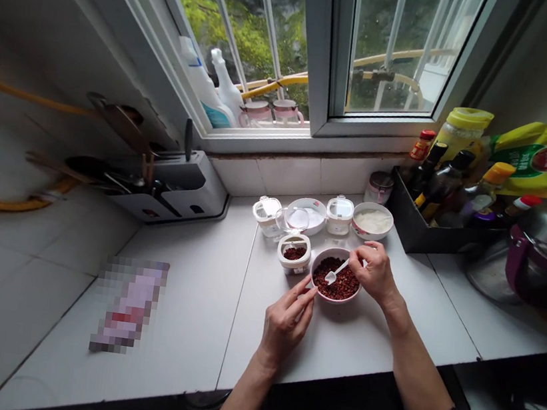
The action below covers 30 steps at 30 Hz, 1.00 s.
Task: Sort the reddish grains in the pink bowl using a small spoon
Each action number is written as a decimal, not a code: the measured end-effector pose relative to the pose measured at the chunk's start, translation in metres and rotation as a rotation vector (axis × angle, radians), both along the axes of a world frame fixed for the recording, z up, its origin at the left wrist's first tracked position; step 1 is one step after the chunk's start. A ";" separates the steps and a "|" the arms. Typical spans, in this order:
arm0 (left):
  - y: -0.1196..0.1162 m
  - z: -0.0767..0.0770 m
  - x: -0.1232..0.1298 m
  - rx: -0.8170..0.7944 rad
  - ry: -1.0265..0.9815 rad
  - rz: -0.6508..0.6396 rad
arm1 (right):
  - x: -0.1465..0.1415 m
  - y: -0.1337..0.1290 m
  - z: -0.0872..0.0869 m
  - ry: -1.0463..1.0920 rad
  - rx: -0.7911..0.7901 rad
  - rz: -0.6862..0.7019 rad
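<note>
A pink-rimmed bowl (pixel 333 299) of dark red peppercorn-like grains stands on the white counter in front of me. My left hand (pixel 287 318) grips its near left rim between thumb and fingers. In my right hand (pixel 372 270), pinched by the handle, is a small white spoon (pixel 331 277); its scoop rests over the grains. Just left of the bowl sits a small clear jar (pixel 294 253) with a white rim, its lid raised, partly filled with the same dark grains.
Behind are a bowl of white powder or grains (pixel 313 218), a second bowl of pale grains (pixel 373 221) and two clear lidded jars (pixel 267 212). A black box of bottles (pixel 446 231) stands right, a knife holder (pixel 195 188) left. A blurred purple item (pixel 131 307) lies on the left counter.
</note>
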<state>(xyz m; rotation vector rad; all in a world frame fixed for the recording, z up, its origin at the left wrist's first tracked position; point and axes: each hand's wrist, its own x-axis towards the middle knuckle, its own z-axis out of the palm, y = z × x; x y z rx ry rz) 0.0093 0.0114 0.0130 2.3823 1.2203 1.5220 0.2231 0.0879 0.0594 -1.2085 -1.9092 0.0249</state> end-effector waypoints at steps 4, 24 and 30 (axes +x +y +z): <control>0.000 0.000 0.001 0.001 -0.001 0.001 | 0.000 0.001 -0.002 0.003 -0.015 0.003; 0.000 -0.001 0.001 0.007 0.003 0.004 | -0.003 0.002 -0.001 0.122 -0.085 -0.007; 0.000 -0.001 0.000 0.000 -0.001 0.001 | -0.002 0.002 -0.002 0.104 -0.089 0.016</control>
